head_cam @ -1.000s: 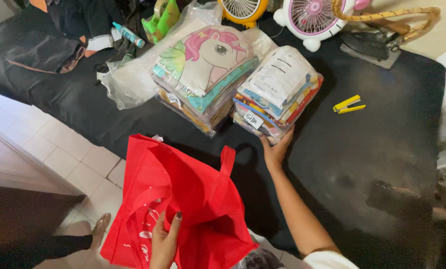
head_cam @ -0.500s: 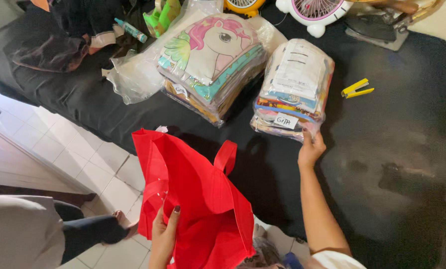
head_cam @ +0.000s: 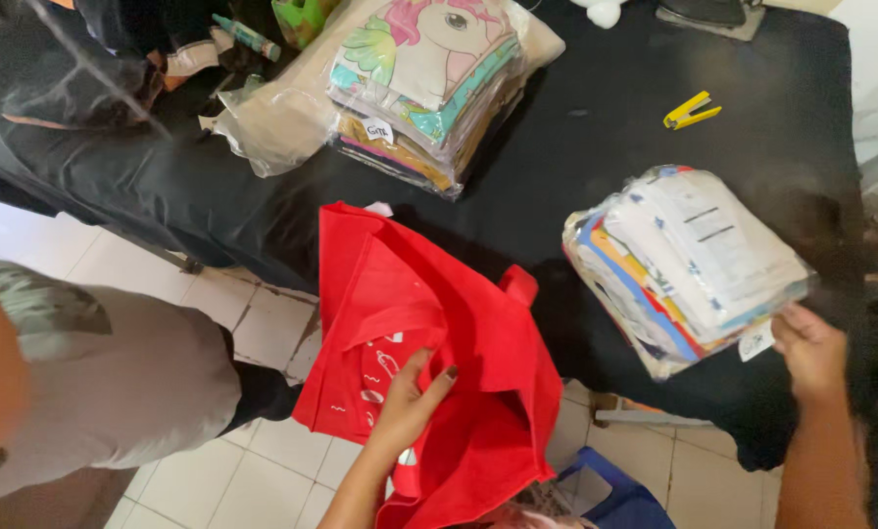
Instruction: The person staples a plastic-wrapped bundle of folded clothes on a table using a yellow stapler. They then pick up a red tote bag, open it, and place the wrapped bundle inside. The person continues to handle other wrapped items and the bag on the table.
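2 hands, 2 jobs: your left hand (head_cam: 410, 402) is curled into the mouth of the red fabric bag (head_cam: 429, 362), fingers pinching its edge so it hangs open off the front of the black table (head_cam: 596, 127). Your right hand (head_cam: 811, 353) grips the near corner of the clear-wrapped bundle of flat packs (head_cam: 689, 264), by its white tag — whether the thumb is clamped underneath, I cannot tell. The bundle lies on the table near the front edge, just right of the bag. You look to be at the step of drawing this stack toward the bag. The next move calls for a wider mouth and a firm grip — the plastic wrap looks slippery. A 2nd bundle with a unicorn print (head_cam: 429, 78) sits farther back.
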